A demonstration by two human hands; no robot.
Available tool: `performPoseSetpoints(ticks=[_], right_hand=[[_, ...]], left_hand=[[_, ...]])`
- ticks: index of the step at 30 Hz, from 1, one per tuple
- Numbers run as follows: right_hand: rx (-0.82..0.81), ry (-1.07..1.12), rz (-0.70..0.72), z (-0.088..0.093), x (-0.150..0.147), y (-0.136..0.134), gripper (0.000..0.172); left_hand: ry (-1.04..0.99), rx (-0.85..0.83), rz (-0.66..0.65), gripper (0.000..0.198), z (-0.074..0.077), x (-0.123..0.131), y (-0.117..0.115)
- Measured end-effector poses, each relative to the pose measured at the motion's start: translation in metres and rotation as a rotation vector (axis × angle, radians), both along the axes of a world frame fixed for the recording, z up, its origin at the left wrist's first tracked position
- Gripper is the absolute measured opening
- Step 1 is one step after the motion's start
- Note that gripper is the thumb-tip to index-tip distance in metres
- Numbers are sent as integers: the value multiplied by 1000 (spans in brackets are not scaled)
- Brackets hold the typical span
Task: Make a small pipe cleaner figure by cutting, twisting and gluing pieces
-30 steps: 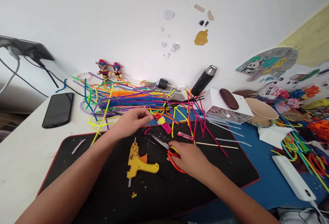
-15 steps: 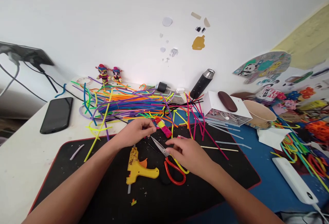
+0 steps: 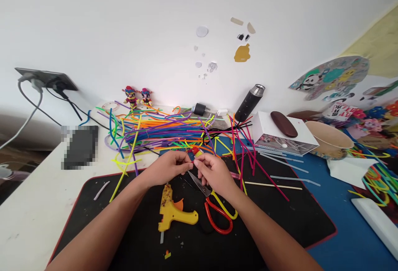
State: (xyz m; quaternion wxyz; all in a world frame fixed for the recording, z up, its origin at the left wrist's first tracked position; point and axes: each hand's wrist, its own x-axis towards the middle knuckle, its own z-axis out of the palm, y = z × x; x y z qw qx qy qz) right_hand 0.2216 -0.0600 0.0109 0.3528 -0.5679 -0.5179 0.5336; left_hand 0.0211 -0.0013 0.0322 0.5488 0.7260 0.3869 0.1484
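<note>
My left hand (image 3: pixel 168 167) and my right hand (image 3: pixel 216 174) meet above the black mat, fingertips pinched close together. Whatever lies between them is too small and covered to make out. Just behind the fingers shows a small red and yellow fuzzy figure (image 3: pixel 196 151), its lower part hidden by my right hand. Below my right hand rest scissors (image 3: pixel 217 217) with one red and one yellow handle, blades pointing up toward my left fingertips. A yellow hot glue gun (image 3: pixel 174 215) lies on its side below my left hand.
Behind the hands lies a big heap of colourful pipe cleaners (image 3: pixel 168 130). Two small fuzzy dolls (image 3: pixel 130 96) stand by the wall. To the right are a black flask (image 3: pixel 250 103), a white box (image 3: pixel 264 128) and a bowl (image 3: pixel 329 136). A pixelated dark shape (image 3: pixel 81 146) lies left.
My right hand has moved up and left from beside the scissors, and its fingers have closed against those of my left hand. The view has shifted slightly.
</note>
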Motion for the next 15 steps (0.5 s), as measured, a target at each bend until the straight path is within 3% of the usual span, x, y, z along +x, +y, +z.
performPoseSetpoints(ticks=[8, 15], right_hand=[[117, 92, -102, 5, -7, 15, 36], [175, 169, -183, -3, -6, 13, 35]], left_hand=[[-136, 17, 87, 46, 2, -12, 10], [-83, 63, 124, 51, -5, -19, 18]])
